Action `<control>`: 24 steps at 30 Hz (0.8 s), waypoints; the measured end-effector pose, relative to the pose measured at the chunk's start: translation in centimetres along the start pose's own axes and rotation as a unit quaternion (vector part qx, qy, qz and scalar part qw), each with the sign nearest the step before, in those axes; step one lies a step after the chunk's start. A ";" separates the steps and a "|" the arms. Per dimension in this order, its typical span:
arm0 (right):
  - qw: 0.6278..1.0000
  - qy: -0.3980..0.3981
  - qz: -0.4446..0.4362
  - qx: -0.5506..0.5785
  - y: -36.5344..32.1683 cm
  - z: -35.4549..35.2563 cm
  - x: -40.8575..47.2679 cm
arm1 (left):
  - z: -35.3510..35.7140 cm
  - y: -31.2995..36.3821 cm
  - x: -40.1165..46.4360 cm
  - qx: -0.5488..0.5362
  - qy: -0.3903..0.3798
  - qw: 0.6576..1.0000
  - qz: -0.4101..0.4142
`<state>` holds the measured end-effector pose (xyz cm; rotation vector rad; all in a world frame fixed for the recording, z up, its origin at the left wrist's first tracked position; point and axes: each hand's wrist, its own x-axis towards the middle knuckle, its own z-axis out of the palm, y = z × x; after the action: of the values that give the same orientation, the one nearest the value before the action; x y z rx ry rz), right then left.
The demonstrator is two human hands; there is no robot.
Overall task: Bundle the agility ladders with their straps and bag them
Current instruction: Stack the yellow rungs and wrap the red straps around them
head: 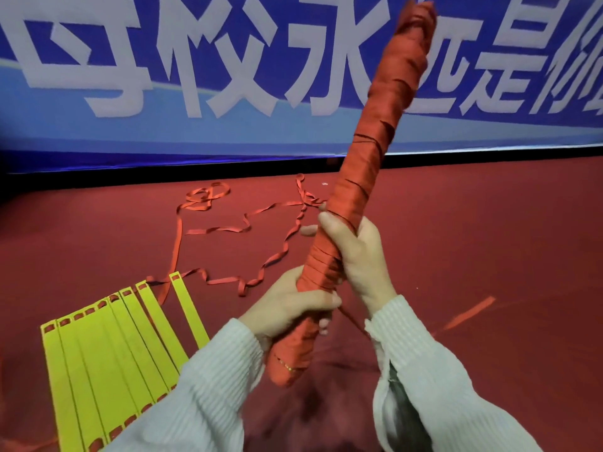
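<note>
Both hands, left low and right above, grip the wrapped bundle at frame centre. A slackened grip could unwind the strap; the loose strap may tangle.

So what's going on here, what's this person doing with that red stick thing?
A person holds up a long bundle wound tightly in red strap, tilted up toward a blue banner. The left hand grips it near the bottom and the right hand grips just above. On the red floor to the left lies a second ladder, its yellow rungs stacked side by side, with its loose red strap trailing in loops. No bag is in view.
</note>
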<state>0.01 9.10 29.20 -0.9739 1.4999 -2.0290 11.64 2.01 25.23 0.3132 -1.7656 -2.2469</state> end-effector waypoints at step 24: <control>0.998 -0.057 0.009 0.036 0.7 -0.1 0.6 | -0.6 1.1 -1.1 -0.020 -0.007 1.000 -0.017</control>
<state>-0.52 8.53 28.67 -1.0251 1.3622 -1.9658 12.98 1.59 26.18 0.3225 -1.7313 -2.3105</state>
